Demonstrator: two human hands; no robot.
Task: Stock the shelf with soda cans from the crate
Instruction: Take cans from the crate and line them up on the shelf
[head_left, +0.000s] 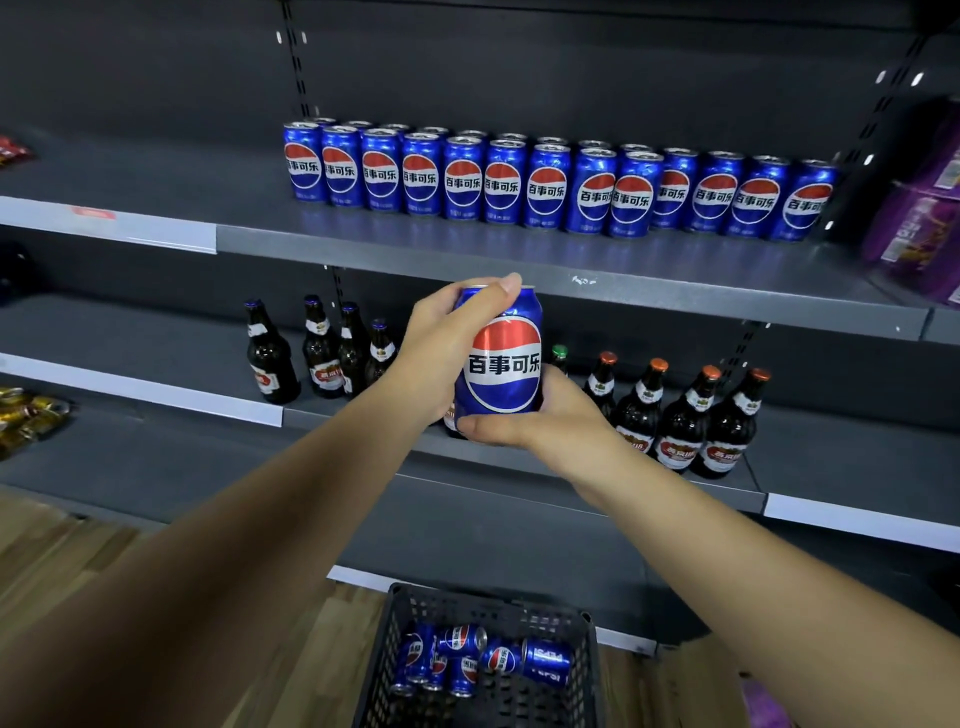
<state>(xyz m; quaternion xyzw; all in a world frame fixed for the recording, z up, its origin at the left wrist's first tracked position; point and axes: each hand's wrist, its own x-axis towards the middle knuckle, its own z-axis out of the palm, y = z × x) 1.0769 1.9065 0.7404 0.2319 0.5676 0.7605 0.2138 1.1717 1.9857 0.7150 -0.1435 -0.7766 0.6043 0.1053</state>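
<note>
Head view: soda can (501, 358) upright in midair, in front of the shelf (519, 254) and below the stocked row (545, 187). Left hand (447, 343) wraps its side, thumb over the top; right hand (545, 421) cups the base. Judged: rigid, smooth, probably slippery; grip mid-body. Crate (395, 623) holds several loose cans (498, 657), lying jumbled.

blue can (501, 387) with red-white globe, dark grey shelf (467, 262), black mesh crate (457, 603)

Left hand (441, 353) and right hand (563, 415) are bare, forearms too (thumbnail cut short).
</note>
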